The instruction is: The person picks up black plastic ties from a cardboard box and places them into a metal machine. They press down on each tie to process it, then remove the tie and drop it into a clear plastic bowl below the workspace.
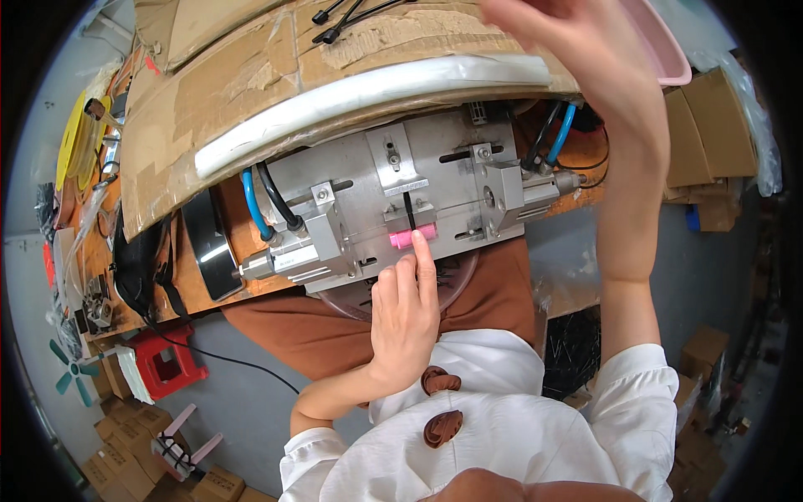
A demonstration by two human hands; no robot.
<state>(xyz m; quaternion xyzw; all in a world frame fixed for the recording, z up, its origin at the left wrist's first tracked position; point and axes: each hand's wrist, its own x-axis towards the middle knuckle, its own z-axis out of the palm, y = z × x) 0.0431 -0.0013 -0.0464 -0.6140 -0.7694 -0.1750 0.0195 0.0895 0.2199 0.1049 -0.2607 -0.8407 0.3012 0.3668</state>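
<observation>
Pink piece: the small pink piece (413, 235) is seated at the middle of the near edge of the metal plate (449, 186), the landmark here.
Long axis: the piece is laid crosswise, roughly along the plate's near edge, its right end tipped slightly toward the far side.
Black rod: the slim black rod (408, 211) is set nearly square to the piece and is met by it at the rod's near end.
Left hand: the nearer one; the plate's near edge is overreached by the left hand (405, 311), index finger extended and touching the piece from the person's side, other fingers curled; whether anything is held beneath them cannot be told.
Right hand: the right hand (548, 23) is raised beyond the plate's far edge, toward its right, well apart from the piece; its fingers are cut off by the frame, so its grip cannot be told.
</observation>
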